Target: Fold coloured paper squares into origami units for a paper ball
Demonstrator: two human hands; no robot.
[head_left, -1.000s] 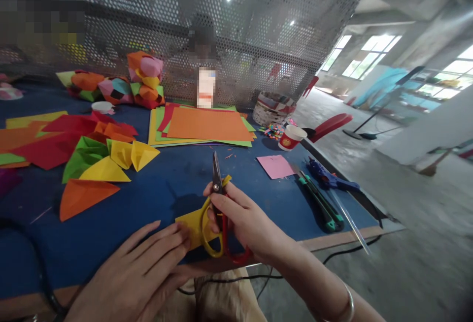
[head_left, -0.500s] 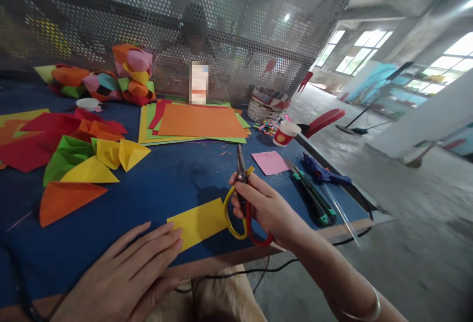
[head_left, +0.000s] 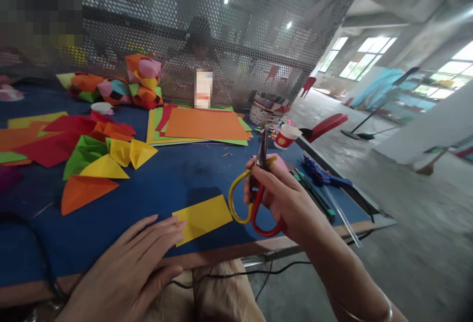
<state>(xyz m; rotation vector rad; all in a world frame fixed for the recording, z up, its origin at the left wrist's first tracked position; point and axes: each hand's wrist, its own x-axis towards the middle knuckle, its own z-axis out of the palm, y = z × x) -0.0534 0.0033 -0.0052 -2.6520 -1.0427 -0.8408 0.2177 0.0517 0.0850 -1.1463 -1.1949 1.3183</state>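
Observation:
My left hand [head_left: 144, 253] lies flat, fingers outstretched, with its fingertips on the left end of a yellow paper strip [head_left: 205, 217]. The strip rests on the blue tabletop [head_left: 155, 194] near the front edge. My right hand [head_left: 281, 194] grips a pair of scissors [head_left: 239, 199] with one yellow and one red handle loop, raised to the right of the strip. The blades point up and away from me. Partly behind that hand are a pink paper square [head_left: 280, 163] and a green-and-black utility knife [head_left: 318, 198].
A blue glue gun [head_left: 325, 173] with a clear stick [head_left: 345, 221] lies at the right edge. Farther back stand a paper cup [head_left: 286, 136], a woven basket [head_left: 269, 109] and stacked coloured sheets [head_left: 207, 124]. Folded papers [head_left: 90, 194] spread across the left; a cable [head_left: 40, 243] crosses the front left.
My right hand has lifted the scissors up and to the right, away from the yellow strip. The left hand stays on the strip. The view has shifted slightly to the left.

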